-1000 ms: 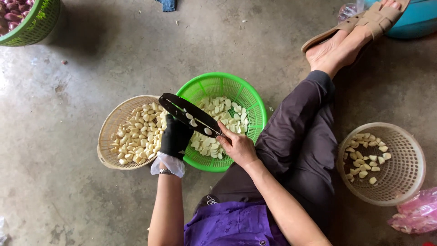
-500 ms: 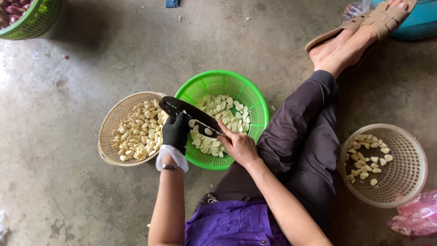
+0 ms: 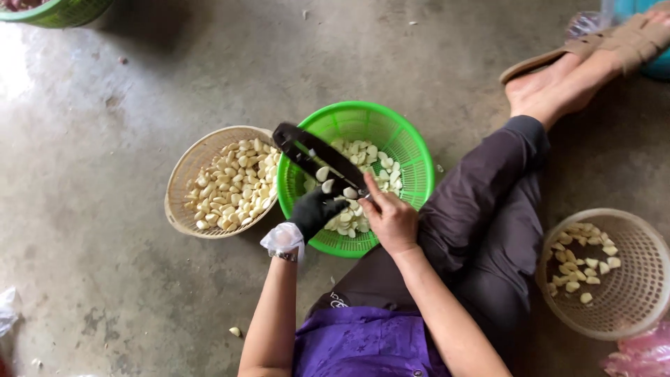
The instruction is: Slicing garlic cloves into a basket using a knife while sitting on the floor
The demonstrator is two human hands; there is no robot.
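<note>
Two hands at one long black tool [image 3: 317, 159], held aslant over the green basket [image 3: 412, 150]. Left hand [image 3: 315, 211], in a black glove, clenched round the tool's near end from below. Right hand [image 3: 391, 218], bare, laid against that same end with the forefinger stretched along it; hard to tell whether pinching a clove there or only steadying. A few cloves [image 3: 322, 173] riding on the tool's upper face.

Since a second ago: shifted rightward, glove and tool together. Then reaching out over the rim of the tan basket [image 3: 183, 174]; now wholly above the green one, so that anything dropping lands among the peeled cloves there and not in the tan heap. Right hand hardly moved.

Around: tan basket touching the green one on its left side, well filled. White basket [image 3: 628, 307] well apart at the right, beyond the bent knee, only thinly filled. Pink bag [image 3: 642, 356] just beside it. Sandalled foot [image 3: 558, 84] at upper right. One stray clove [image 3: 235, 331] on the concrete near the left elbow. Nothing between the hands and the green basket.
</note>
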